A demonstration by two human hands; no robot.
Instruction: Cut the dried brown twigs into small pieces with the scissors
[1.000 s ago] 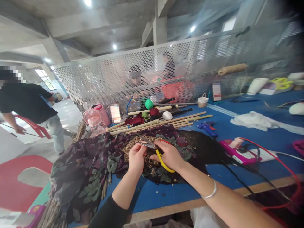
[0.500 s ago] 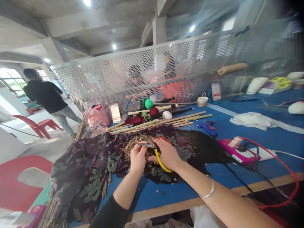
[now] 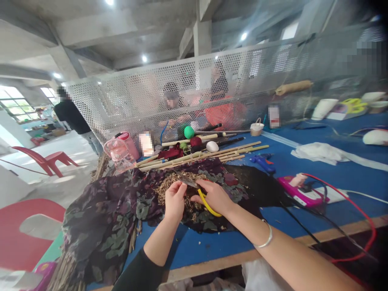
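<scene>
My right hand [image 3: 216, 197] grips a pair of scissors [image 3: 208, 206] with a yellow handle loop showing; the blades point left toward my other hand and look nearly closed. The fingertips of my left hand [image 3: 175, 198] are pinched close to the blades. Whatever they hold is too small and hidden to name. Under both hands lies a heap of brown, dry plant clippings [image 3: 165, 188], spread on a dark floral cloth [image 3: 115, 226] that drapes over the table's left side.
Behind the heap lie bamboo sticks [image 3: 206, 154], a green ball [image 3: 188, 132] and a white ball [image 3: 212, 146]. To the right are a blue glue gun [image 3: 263, 163] and a pink power strip [image 3: 300, 193] with trailing cords. A perforated metal screen [image 3: 136, 97] stands behind.
The scissor blades were spread apart half a second ago and are now nearly together. My hands stay in about the same place. A person at the left has walked away toward the screen.
</scene>
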